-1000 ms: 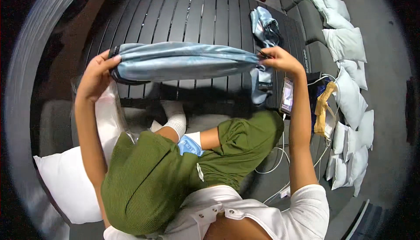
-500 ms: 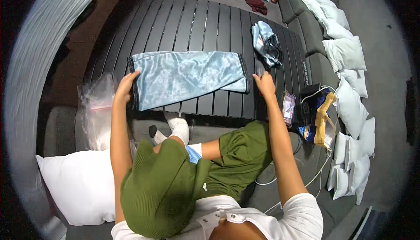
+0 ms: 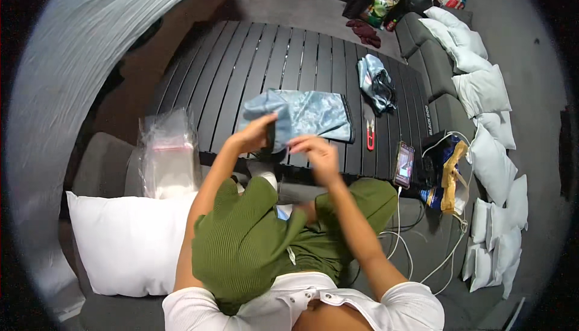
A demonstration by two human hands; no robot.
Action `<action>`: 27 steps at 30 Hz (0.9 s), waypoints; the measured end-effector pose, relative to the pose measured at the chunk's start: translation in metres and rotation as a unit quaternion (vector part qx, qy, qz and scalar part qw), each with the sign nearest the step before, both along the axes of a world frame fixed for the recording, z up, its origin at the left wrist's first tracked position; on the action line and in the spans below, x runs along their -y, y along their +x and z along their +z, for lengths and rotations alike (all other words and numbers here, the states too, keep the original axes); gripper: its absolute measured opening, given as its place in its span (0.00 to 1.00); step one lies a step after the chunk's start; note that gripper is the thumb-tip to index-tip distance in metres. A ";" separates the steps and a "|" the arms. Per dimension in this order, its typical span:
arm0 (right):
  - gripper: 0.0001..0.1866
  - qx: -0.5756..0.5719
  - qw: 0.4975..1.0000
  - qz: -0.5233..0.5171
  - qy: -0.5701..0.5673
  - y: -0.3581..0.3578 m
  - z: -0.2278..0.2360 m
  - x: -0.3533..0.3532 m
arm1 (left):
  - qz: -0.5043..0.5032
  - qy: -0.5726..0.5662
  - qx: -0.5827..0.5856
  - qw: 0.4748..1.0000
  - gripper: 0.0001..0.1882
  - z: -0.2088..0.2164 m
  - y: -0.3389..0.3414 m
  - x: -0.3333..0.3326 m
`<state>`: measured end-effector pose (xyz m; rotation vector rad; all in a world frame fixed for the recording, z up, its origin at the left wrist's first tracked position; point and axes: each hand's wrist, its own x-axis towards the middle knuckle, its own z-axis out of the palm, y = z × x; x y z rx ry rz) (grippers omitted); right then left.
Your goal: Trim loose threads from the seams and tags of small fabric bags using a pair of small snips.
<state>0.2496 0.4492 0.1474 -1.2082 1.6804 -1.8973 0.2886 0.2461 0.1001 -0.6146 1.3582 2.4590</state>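
A shiny light-blue satin cloth point(image 3: 319, 115) with dark edging lies across the near side of the black slatted table point(image 3: 241, 59). Its left end is lifted and folded over to the right. My left hand point(image 3: 256, 133) is closed on that lifted end, by the dark edge. My right hand point(image 3: 319, 153) is at the cloth's near edge, fingertips against it; motion blur hides whether they grip. To the right lie thread snips with red handles point(image 3: 370, 135). Beyond them sits a second, crumpled blue satin cloth point(image 3: 377, 83).
A phone point(image 3: 404, 163) and a blue-and-yellow bag point(image 3: 452, 177) with white cables stand at the right. Clear plastic bags point(image 3: 170, 162) and a white pillow point(image 3: 129, 240) are on the left. Several white cushions point(image 3: 482, 92) line the right side.
My left hand has carried the cloth's left end rightward, folding it over. My right hand has left the snips and moved left to the cloth. The view has shifted somewhat.
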 end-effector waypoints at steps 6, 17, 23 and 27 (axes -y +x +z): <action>0.14 0.305 0.935 -0.148 -0.103 0.043 -0.063 0.094 | -0.242 -0.718 -0.141 0.637 0.17 0.047 -0.003 -0.014; 0.20 0.016 0.987 -0.100 0.123 -0.033 -0.057 0.052 | -0.170 -0.437 -0.292 0.833 0.19 0.164 0.088 -0.091; 0.22 -0.226 0.950 -0.160 0.145 -0.038 -0.006 -0.038 | -0.380 -0.160 -0.160 0.897 0.26 0.202 0.094 -0.105; 0.33 -0.216 0.947 -0.013 -0.237 -0.023 0.052 0.023 | -0.298 -0.072 -0.236 0.922 0.25 0.163 0.078 -0.084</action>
